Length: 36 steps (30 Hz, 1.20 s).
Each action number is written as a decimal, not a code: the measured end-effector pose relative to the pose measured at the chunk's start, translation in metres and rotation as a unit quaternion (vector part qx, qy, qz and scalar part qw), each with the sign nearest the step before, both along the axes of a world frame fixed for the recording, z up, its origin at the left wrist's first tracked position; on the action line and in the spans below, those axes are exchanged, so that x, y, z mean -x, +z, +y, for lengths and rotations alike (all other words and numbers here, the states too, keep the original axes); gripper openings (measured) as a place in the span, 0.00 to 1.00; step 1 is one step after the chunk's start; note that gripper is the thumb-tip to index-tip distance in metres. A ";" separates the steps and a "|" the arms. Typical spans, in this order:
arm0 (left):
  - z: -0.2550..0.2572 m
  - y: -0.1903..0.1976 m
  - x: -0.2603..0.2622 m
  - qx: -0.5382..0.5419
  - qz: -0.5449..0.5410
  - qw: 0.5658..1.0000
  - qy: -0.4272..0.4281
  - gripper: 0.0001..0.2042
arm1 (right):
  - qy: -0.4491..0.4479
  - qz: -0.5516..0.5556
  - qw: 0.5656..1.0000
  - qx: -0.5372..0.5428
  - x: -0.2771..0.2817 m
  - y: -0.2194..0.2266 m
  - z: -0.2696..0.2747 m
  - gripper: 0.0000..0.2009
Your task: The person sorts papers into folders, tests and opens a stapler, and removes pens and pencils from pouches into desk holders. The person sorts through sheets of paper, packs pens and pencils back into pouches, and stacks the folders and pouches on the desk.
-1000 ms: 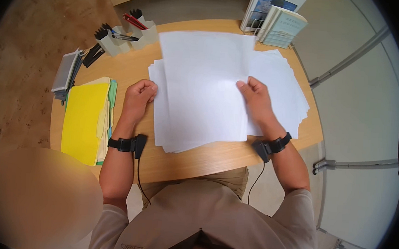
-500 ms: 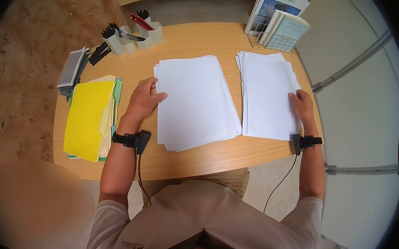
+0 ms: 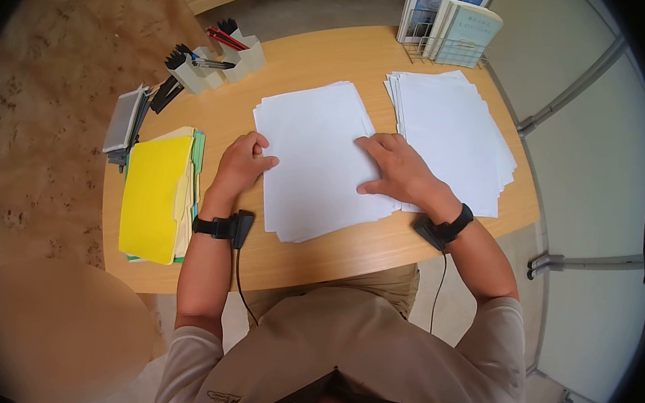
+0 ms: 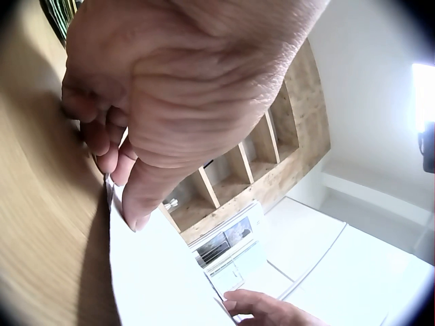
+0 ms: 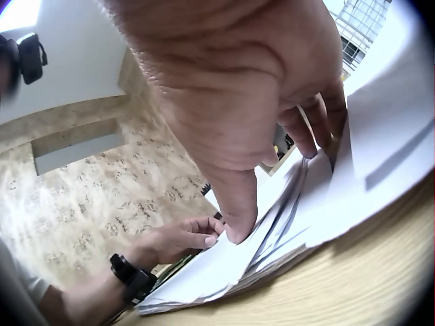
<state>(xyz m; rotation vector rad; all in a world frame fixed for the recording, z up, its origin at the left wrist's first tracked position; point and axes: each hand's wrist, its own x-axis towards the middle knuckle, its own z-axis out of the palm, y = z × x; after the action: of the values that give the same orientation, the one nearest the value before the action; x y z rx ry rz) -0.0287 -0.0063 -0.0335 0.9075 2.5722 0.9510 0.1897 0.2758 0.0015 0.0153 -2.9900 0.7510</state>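
Note:
A stack of white paper (image 3: 318, 156) lies on the desk in front of the person, its sheets slightly fanned. At its left edge the left hand (image 3: 243, 166) pinches the side, thumb on top and fingers curled at the edge, as the left wrist view shows. The right hand (image 3: 404, 174) is over the stack's right side, thumb and fingers spread apart. In the right wrist view its thumb (image 5: 239, 217) presses on the top sheet and its fingertips reach down among the sheet edges. A second paper stack (image 3: 453, 136), also fanned, lies to the right.
Yellow and other colored folders (image 3: 154, 200) lie at the desk's left. Behind them are a small grey tray-like stack (image 3: 126, 122) and pen holders (image 3: 196, 78) with pens. Books (image 3: 468, 35) stand in a wire rack at the back right. White partition panels (image 3: 589, 184) border the right side.
The sheet held up by the right hand a second ago was laid on the right stack. The right hand then came back left to the middle stack. The left hand stayed at its left edge.

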 end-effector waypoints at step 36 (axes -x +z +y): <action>-0.005 -0.005 0.004 -0.172 -0.172 0.970 -0.010 0.09 | -0.202 0.093 0.939 0.260 0.025 -0.020 -0.016 0.29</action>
<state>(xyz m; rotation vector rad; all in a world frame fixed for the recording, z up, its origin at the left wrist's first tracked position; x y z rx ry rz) -0.0324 -0.0115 -0.0388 0.7627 2.1404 1.4382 0.1648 0.2596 -0.0182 -0.5019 -2.4043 1.3500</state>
